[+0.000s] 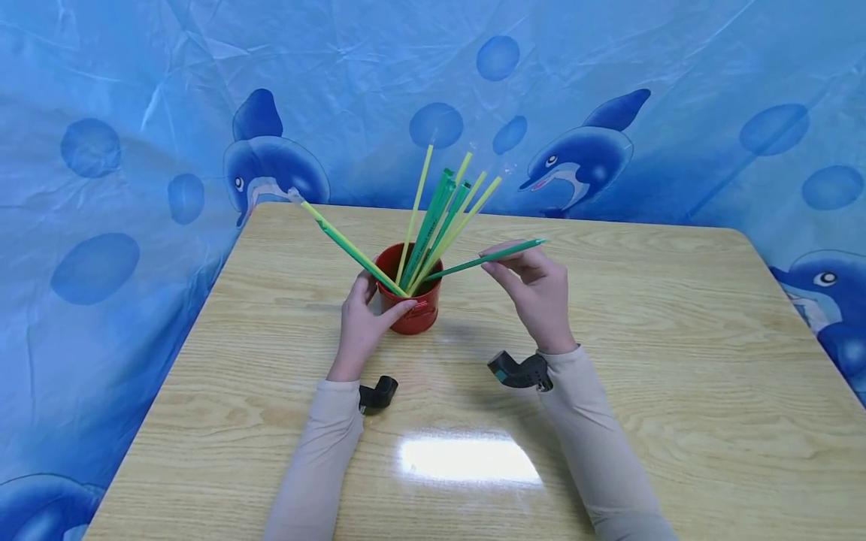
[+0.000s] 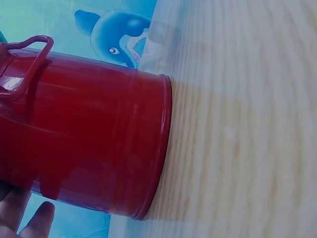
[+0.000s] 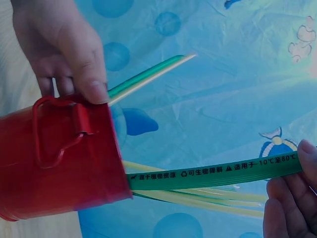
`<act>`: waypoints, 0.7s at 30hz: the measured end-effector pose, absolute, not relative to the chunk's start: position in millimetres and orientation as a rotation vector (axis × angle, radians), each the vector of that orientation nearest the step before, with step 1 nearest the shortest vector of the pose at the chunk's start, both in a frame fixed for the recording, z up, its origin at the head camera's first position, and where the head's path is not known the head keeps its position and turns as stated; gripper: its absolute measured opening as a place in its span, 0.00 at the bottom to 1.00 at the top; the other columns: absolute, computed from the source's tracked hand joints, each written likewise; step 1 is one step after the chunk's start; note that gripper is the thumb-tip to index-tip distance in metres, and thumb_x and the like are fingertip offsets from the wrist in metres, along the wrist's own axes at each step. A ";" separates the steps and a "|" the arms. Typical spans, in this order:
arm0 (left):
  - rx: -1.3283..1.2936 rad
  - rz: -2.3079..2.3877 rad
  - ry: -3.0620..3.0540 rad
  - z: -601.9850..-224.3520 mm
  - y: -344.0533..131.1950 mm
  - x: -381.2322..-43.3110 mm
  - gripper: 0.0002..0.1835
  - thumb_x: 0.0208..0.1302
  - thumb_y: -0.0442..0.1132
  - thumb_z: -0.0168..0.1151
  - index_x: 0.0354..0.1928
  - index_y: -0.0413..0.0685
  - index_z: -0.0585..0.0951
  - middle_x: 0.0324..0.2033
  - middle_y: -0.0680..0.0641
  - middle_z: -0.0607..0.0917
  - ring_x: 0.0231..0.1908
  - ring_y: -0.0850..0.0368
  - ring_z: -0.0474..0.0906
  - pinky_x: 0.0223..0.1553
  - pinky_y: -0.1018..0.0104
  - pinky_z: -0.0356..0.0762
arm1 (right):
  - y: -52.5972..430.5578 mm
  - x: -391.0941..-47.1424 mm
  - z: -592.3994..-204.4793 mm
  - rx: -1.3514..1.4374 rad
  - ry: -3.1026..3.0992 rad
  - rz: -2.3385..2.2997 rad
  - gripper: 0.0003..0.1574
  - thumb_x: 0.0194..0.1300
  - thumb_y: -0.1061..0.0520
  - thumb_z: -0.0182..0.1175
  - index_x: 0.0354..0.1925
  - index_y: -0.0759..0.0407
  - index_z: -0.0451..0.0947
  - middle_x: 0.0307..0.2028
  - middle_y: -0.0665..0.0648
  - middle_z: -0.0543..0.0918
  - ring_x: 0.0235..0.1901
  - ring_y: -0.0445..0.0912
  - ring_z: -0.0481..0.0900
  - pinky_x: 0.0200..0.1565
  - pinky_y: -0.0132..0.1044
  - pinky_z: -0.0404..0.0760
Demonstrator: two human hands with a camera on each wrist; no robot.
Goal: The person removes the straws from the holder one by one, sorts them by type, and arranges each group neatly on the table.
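Observation:
A small red metal bucket (image 1: 415, 321) with a wire handle stands upright on the table, holding several straws. My left hand (image 1: 361, 324) grips its left side, thumb over the near rim. Fingertips (image 2: 40, 219) show beside the bucket (image 2: 99, 134) in the left wrist view. Between thumb and fingers, my right hand (image 1: 539, 294) pinches a green-wrapped straw (image 1: 473, 262) that slants right, its lower end inside the bucket. Dark print runs along this straw (image 3: 213, 173) in the right wrist view. Other green straws (image 1: 422, 233) and yellow straws (image 1: 415, 207) fan out of the bucket.
The wooden table (image 1: 676, 338) extends around both arms, with a bright reflection near its front. Behind it hangs a blue sheet (image 1: 379, 68) printed with dolphins. A yellow and a green straw (image 1: 355, 252) lean out together over the bucket's left rim.

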State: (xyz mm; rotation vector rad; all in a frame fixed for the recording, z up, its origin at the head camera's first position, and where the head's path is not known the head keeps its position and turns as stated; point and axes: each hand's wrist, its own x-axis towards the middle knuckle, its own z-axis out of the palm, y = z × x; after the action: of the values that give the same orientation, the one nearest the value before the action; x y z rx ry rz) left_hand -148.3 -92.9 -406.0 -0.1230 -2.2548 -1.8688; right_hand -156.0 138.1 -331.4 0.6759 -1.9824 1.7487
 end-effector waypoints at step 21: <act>-0.097 -1.874 -2.256 -372.9 -89.7 -133.4 0.36 0.54 0.31 0.70 0.64 0.33 0.65 0.61 0.35 0.70 0.64 0.45 0.64 0.65 0.53 0.61 | 161.0 -160.0 -316.6 0.458 -1.699 2.095 0.06 0.62 0.64 0.62 0.35 0.68 0.80 0.33 0.55 0.85 0.33 0.46 0.82 0.46 0.38 0.80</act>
State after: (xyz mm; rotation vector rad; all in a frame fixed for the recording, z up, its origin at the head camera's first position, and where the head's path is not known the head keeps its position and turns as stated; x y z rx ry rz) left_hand -133.4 -89.7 -372.9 -0.0966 -2.2556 -1.8743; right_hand -160.0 161.0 -316.6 0.4584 -1.6987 2.0949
